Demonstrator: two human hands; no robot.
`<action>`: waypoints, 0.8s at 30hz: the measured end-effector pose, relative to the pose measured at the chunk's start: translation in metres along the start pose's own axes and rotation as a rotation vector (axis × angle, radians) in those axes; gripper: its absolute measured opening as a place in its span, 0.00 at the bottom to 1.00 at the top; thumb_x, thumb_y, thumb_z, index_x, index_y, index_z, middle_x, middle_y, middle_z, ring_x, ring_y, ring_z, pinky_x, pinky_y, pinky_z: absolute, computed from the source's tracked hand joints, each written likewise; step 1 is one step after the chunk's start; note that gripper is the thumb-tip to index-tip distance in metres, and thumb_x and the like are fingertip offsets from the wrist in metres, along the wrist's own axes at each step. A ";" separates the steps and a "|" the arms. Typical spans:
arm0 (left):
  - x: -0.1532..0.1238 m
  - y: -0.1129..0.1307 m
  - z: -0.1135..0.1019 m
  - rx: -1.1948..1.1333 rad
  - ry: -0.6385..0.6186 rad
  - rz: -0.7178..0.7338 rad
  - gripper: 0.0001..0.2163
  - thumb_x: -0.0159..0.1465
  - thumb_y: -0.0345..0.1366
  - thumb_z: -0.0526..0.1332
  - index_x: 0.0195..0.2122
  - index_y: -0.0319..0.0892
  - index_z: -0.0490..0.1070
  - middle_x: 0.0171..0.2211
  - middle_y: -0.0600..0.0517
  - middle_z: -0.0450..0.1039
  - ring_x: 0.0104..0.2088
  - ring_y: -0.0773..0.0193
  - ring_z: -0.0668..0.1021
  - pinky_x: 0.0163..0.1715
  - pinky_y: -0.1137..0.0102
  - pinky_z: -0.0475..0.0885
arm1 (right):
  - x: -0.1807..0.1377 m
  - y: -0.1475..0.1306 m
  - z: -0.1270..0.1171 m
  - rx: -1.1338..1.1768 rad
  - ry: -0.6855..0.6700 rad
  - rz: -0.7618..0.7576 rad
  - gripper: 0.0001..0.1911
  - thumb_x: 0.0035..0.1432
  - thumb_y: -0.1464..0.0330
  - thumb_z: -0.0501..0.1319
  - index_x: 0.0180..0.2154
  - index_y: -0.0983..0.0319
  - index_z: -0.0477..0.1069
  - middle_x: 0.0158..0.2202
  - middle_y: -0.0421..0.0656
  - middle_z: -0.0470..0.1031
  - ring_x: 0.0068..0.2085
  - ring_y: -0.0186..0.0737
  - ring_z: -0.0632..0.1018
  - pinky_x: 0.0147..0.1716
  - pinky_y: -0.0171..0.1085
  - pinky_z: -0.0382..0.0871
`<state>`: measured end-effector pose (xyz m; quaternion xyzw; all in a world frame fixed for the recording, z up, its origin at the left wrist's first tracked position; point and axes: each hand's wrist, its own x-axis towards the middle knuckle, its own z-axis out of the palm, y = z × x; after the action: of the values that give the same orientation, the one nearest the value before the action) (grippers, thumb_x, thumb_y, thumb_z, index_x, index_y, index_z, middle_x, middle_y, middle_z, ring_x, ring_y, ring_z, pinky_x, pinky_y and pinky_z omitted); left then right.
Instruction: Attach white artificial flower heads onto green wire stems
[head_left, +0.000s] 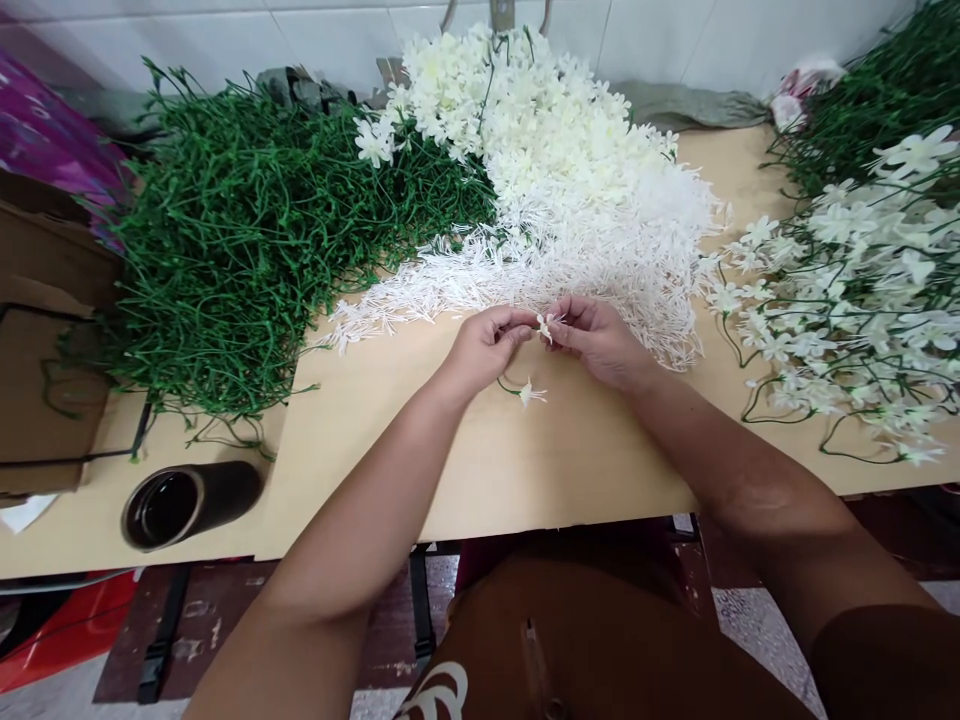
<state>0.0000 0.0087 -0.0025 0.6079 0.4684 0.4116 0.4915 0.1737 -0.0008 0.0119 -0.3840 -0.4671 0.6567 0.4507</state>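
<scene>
My left hand [481, 352] is closed, pinching an artificial flower stem over the front of the table. From that hand a bit of green stem curves down to a white flower head [531, 393]. A second small white blossom [544, 325] sits between the fingertips of both hands. My right hand [604, 345] pinches at this blossom, its fingers closed; the exact part gripped is too small to make out. Just beyond the hands lies a spread of thin white stamen-like pieces [600, 255]. Behind it rises a heap of loose white petals [555, 130].
A large tangle of green stems [240, 230] covers the left side. Assembled white flowers [862, 290] pile up at the right, with more green stems [892, 100] behind. A dark cylindrical container [225, 495] lies near the front left edge, beside a cardboard box [45, 370].
</scene>
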 end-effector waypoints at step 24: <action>-0.002 0.004 -0.002 -0.070 -0.023 -0.003 0.18 0.49 0.52 0.72 0.26 0.41 0.74 0.24 0.53 0.74 0.27 0.67 0.72 0.30 0.71 0.67 | 0.005 0.007 -0.001 -0.076 0.040 -0.086 0.29 0.34 0.50 0.77 0.29 0.60 0.68 0.25 0.34 0.69 0.26 0.28 0.70 0.28 0.32 0.72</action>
<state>-0.0021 0.0068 0.0013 0.5943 0.4487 0.4200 0.5187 0.1714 0.0027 0.0048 -0.3935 -0.4988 0.6106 0.4727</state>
